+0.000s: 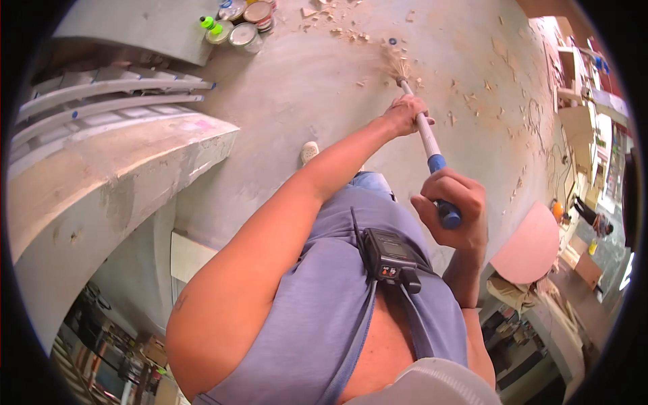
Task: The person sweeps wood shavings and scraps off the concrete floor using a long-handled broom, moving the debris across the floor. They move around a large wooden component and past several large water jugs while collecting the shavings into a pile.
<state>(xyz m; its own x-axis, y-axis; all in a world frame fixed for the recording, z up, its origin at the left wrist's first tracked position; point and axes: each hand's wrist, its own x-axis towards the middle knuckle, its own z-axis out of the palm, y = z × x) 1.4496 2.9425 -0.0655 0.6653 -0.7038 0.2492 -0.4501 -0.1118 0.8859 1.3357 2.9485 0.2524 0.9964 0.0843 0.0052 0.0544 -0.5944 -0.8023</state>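
Note:
A broom with a pale handle (428, 137) slants away from me over the floor. My left hand (407, 115) is wrapped round the handle low down, close to the bristles. My right hand (455, 202) grips the blue end of the handle nearer my body. The straw-coloured bristles (395, 65) are blurred and touch or hover just over the floor; I cannot tell which. Wood chips (345, 34) and shavings lie around and beyond them. A small dark round thing (393, 42) lies just past the bristles.
Several cans (245, 37) and a green-capped bottle (211, 25) stand at the far left. A ladder (115, 88) lies by a worn ledge (169, 145). At right are a cable (536, 121), a pink rounded board (530, 246) and a person (597, 219) farther off.

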